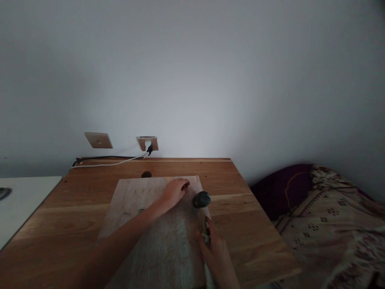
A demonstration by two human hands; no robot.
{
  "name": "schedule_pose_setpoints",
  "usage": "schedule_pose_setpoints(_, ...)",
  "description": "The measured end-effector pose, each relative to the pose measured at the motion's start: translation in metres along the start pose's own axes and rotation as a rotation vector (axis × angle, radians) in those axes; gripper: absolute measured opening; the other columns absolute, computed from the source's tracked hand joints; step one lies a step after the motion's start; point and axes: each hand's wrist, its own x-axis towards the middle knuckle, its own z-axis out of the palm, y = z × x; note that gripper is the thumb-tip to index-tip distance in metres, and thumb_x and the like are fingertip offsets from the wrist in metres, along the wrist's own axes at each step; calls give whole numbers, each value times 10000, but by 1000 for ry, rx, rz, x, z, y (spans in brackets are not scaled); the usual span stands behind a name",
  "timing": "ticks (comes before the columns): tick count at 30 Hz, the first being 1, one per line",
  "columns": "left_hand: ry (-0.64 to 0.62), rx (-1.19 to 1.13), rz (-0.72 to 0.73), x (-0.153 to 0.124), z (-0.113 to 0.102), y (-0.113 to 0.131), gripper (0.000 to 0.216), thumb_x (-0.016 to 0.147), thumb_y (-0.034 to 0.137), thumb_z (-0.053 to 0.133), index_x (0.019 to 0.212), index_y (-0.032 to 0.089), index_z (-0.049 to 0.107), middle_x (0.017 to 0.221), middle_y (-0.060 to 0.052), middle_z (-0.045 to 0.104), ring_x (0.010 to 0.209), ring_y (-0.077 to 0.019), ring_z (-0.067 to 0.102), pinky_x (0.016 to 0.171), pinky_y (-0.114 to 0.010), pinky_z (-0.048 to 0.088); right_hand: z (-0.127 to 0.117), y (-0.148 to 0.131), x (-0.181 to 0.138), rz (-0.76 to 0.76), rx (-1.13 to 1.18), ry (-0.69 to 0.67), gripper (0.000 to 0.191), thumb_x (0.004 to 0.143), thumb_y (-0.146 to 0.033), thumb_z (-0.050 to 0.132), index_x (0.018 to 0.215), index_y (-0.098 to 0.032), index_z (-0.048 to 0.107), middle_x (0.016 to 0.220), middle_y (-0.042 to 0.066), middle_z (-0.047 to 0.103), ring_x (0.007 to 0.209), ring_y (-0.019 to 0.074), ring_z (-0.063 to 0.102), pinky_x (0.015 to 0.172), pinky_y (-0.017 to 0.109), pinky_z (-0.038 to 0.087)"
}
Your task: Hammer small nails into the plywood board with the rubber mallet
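A pale wooden board [141,224] lies on a brown wooden table [240,224]. My left hand [175,191] reaches across the board to its far right corner, fingertips pinched together on something too small to make out. My right hand [217,253] is closed round the handle of a hammer, whose dark metal head [201,199] hovers just right of the left fingertips, near the board's right edge. A small metal piece [140,210] lies on the board left of my forearm.
A dark round hole [146,174] sits in the table behind the board. White and black cables [114,161] run along the back edge to a wall socket [147,143]. A white surface [21,200] adjoins on the left, a patterned bed [331,224] on the right.
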Motion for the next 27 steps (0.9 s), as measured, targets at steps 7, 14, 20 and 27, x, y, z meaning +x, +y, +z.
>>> schedule_pose_setpoints(7,15,-68,1,-2,4,-7,254,841,41,595,991,171,753,1016,-97,774,962,-246,711,909,-359,531,0,-11,8,338,375,-104,707,790,-642,632,1307,-160,626,773,73,718,448,209,616,394,324,487)
schedule_pose_setpoints(14,13,-58,10,-5,5,-10,228,852,62,608,986,174,755,1020,-96,776,977,-247,714,922,-363,535,-4,-21,14,388,521,-174,649,737,-674,690,1183,-205,638,599,-47,556,352,121,433,331,254,354)
schedule_pose_setpoints(20,13,-67,34,-5,5,-6,251,868,46,587,1015,158,756,1070,-111,760,992,-231,707,939,-363,539,-7,-13,13,269,416,-105,603,815,-632,643,1227,-196,708,643,20,642,543,236,620,459,317,487)
schedule_pose_setpoints(27,33,-204,-32,1,7,-12,227,843,76,631,1019,162,745,968,-83,779,899,-210,723,876,-344,557,-16,-28,33,174,412,-117,521,846,-671,620,1058,-205,715,598,-21,584,468,178,546,440,276,434)
